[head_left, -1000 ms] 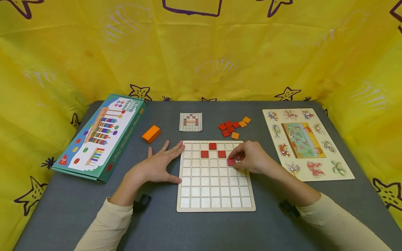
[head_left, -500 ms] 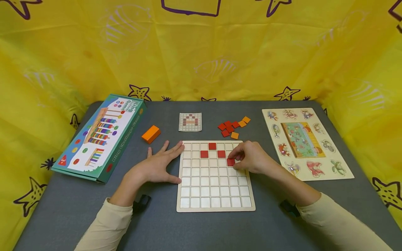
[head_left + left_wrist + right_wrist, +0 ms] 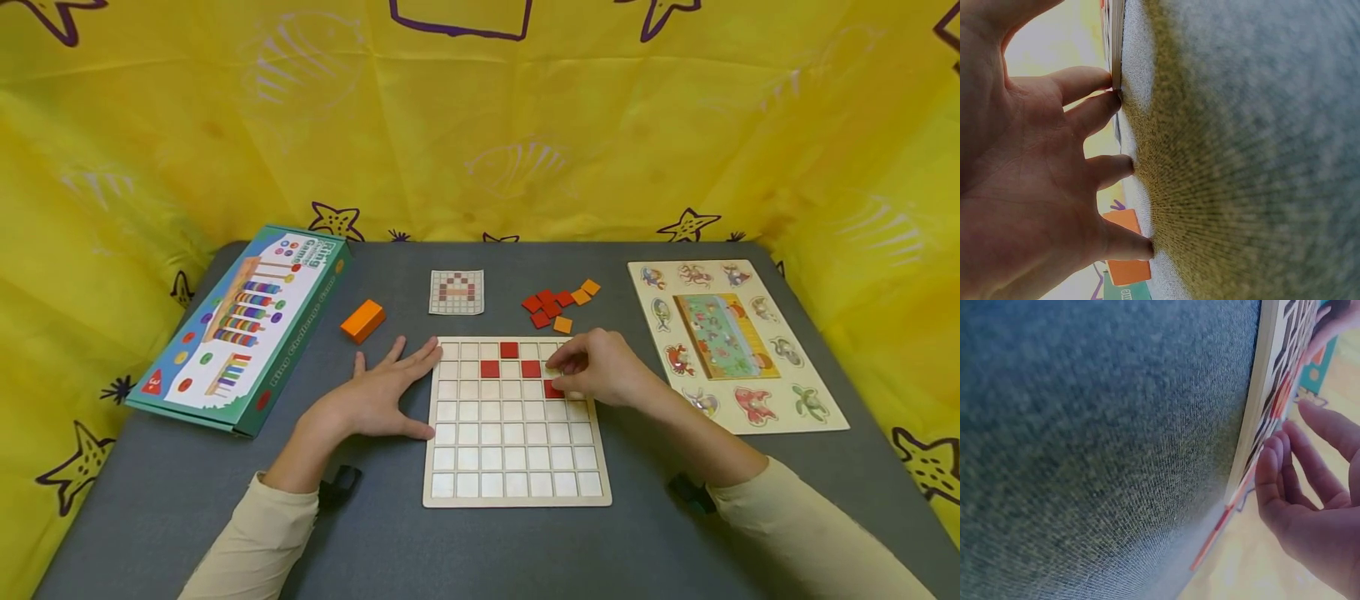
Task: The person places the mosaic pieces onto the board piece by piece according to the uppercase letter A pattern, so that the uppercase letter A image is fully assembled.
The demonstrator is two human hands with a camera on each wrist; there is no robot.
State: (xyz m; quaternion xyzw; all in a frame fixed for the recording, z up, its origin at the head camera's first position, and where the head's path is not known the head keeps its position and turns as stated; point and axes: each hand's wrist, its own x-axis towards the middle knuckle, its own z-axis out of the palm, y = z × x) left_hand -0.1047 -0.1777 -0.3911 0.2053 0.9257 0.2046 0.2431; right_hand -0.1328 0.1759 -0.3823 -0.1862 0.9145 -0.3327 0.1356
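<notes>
A white grid board [image 3: 517, 502] in a pale wooden frame lies at the middle of the table. Several red tiles sit in its upper cells, among them one red tile [image 3: 553, 390] beneath my right fingertips. My right hand [image 3: 609, 371] hovers over that tile, its fingers loosely bent; the right wrist view shows thumb and fingers [image 3: 1313, 464] apart with nothing between them. My left hand [image 3: 375, 400] lies spread at the board's left side, its thumb and a fingertip touching the frame. Its other fingertips rest on the table in the left wrist view.
Behind the board lie a small grid pattern card [image 3: 457, 307], loose red tiles [image 3: 551, 309] and orange tiles [image 3: 562, 325]. An orange block [image 3: 363, 322] and a game box [image 3: 247, 333] stand left. A sea-animal puzzle board [image 3: 652, 283] lies right.
My right hand has let go of the red tile and risen slightly from it, leaving it in its cell. My left hand has stayed in place.
</notes>
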